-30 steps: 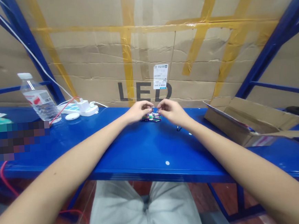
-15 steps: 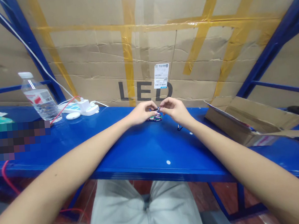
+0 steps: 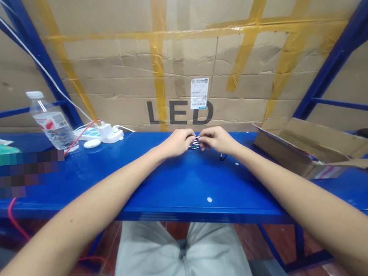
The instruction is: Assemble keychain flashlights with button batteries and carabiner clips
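Note:
A small cluster of shiny carabiners in green, purple and silver tones lies on the blue table, between my two hands. My left hand is closed at the cluster's left side, its thumb and fingertips pinched together at the pieces. From the right, my right hand is also closed, with thumb and index finger pinching at the upper edge of the cluster. The fingers partly hide the pieces, and single ones blur together. A separate dark carabiner lies on the table just below my right wrist.
An open cardboard box stands at the right. To the left are a water bottle, a white power strip with plugs, a round white disc and a red cable. A large taped carton rises behind the table.
Both hands have lowered slightly towards the cluster. Earlier they held a small dark piece above it; now the fingertips are right at the cluster. The view has shifted slightly.

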`<state>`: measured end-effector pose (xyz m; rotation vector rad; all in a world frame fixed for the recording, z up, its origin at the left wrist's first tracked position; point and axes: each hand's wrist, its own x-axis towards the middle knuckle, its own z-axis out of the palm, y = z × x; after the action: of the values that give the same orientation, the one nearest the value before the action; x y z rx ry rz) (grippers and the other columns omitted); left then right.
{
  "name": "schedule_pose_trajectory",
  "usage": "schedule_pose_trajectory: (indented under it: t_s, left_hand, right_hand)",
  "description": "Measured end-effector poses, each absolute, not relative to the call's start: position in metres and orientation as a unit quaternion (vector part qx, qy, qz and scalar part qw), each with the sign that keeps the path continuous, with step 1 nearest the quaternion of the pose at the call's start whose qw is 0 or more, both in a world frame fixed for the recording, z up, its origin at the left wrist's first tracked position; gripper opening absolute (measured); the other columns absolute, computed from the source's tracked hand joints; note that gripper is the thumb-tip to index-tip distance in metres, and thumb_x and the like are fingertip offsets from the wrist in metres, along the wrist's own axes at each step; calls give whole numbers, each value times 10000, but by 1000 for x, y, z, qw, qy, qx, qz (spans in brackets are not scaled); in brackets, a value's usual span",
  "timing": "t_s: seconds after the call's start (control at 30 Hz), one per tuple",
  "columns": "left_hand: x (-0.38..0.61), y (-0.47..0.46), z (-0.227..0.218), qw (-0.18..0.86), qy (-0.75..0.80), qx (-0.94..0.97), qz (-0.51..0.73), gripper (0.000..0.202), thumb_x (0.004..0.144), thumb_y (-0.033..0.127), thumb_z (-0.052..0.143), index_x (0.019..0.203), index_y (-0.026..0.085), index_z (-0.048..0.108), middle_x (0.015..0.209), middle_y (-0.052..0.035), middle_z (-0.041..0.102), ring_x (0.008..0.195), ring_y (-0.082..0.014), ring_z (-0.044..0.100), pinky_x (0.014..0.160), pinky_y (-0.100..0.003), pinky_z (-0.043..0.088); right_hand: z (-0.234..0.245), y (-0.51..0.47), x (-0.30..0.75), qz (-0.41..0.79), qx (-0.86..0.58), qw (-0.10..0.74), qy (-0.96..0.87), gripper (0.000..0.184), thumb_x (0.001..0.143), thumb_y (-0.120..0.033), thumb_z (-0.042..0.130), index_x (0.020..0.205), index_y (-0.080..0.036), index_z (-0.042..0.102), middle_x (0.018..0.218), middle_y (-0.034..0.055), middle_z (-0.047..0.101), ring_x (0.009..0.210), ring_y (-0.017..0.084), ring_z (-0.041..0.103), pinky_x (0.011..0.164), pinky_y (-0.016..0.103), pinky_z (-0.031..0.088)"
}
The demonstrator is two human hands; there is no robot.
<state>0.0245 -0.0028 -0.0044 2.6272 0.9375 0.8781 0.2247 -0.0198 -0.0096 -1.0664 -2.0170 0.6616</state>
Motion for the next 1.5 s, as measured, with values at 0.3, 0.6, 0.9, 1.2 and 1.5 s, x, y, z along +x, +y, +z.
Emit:
schedule_pose_trajectory:
  t_s: [0.3,0.6,0.9,1.2,1.5]
  left_hand:
    - [28,-13,-8,92,254,904,332,52,882,161,534,882,173,585,868,-38,682,806,-174,619,706,-285,433]
    - [29,-18,-1,67,253,905,336,126,927,172,486,886,175,604,855,-45,684,773,-171,608,698,-288,419]
    - [30,-18,-3,114,227,888,383,46,883,200,555,882,170,590,866,-35,680,795,-157,613,724,-280,447]
    - [35,-17,-2,30,342,903,259,282,946,218,435,800,153,667,838,-102,679,804,-217,620,734,-334,444]
    - [33,-23,-4,99,319,893,302,167,905,246,563,858,165,701,789,-49,722,719,-176,622,636,-283,405]
  right_hand:
    - [-2,-29,227,319,-412,335,-785,345,785,-420,687,582,-176,551,489,11,594,430,139,563,434,254,420]
    - [3,-31,227,368,-399,368,-755,322,746,-368,738,570,-167,559,459,6,578,403,125,541,419,244,402]
    - [3,-29,231,420,-365,379,-739,286,721,-356,750,602,-160,579,460,2,578,406,125,539,408,238,381]
    - [3,-31,227,334,-412,353,-771,223,719,-305,698,583,-162,594,435,-6,565,385,118,521,403,234,382]
    - [1,-29,230,364,-406,340,-766,222,686,-295,716,570,-168,576,415,-13,552,370,123,519,388,233,375]
